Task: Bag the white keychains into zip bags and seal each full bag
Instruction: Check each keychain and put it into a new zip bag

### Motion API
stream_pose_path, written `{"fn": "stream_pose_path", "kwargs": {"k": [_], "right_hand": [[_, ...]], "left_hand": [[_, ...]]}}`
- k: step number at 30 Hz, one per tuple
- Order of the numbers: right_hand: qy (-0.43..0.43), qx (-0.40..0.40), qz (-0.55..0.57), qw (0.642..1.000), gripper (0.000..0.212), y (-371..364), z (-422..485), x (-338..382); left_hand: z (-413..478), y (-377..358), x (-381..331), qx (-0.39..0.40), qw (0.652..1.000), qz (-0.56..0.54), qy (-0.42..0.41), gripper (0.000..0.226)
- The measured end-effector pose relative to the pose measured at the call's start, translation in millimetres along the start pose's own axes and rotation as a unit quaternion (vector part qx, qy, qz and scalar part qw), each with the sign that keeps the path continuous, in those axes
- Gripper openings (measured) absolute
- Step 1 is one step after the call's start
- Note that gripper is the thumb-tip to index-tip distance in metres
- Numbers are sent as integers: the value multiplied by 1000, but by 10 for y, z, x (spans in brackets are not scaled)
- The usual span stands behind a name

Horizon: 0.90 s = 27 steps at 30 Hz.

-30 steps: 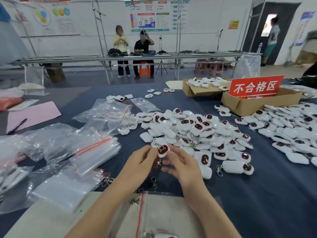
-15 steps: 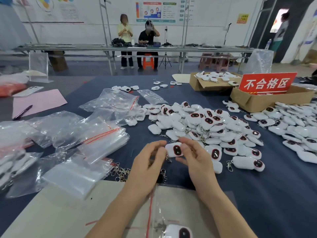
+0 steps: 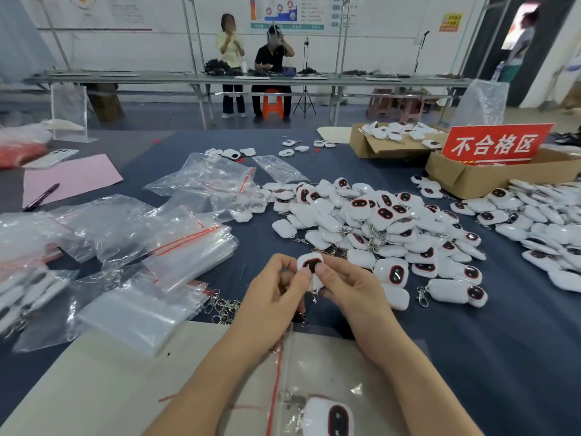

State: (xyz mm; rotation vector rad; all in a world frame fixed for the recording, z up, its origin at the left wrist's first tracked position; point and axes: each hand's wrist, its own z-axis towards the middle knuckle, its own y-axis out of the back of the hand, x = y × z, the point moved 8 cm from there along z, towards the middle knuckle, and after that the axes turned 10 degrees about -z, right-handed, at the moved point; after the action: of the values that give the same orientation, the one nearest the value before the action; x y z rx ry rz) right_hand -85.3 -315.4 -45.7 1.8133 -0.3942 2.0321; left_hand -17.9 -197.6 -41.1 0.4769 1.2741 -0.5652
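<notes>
Blue table point(image 3: 471, 357), keychain point(image 3: 311, 264) pinched between fingers point(image 3: 302, 276)

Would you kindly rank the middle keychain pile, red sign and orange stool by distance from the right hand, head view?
1. Middle keychain pile, just beyond the right hand.
2. Red sign, at the box, far right.
3. Orange stool, across the room.

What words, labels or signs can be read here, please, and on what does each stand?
"不合格区": white characters on the red sign standing in the cardboard box.
Wall poster: print too small to read.
Yellow notice on the wall: blurred.
White keychain pinched by left hand and right hand: no text shows.
</notes>
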Motion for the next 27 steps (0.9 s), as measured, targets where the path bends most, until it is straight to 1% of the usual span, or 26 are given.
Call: {"fn": "stream_pose_path", "kwargs": {"k": [3,6,8,12,15,17,21,27], "right_hand": [[-21,12,59,998,20,-19,5,-19],[-17,20,67,997,25,-26,-3,-8],[-16,30,71,997,25,-41,-20,8],[-1,35,54,998,20,-62,-52,78],[-5,25,46,999,29,-53,-52,87],[-11,19,36,999,30,-43,-50,80],[-16,22,6,1000,25,-33,-40,36],[-18,24,5,1000,21,-30,-14,-23]], "left_hand": [[-11,7,-20,0,1000,-15,-1,9],[-17,-5,-48,5,1000,-17,1,13],[-12,17,-56,-3,1000,-15,3,15],[7,51,-29,-11,1000,-12,3,21],[19,51,-13,-8,1000,-3,4,19],[19,51,-6,-7,1000,8,5,19],[6,44,-33,-10,1000,16,4,19],[2,67,-96,-15,999,24,-14,17]]}}
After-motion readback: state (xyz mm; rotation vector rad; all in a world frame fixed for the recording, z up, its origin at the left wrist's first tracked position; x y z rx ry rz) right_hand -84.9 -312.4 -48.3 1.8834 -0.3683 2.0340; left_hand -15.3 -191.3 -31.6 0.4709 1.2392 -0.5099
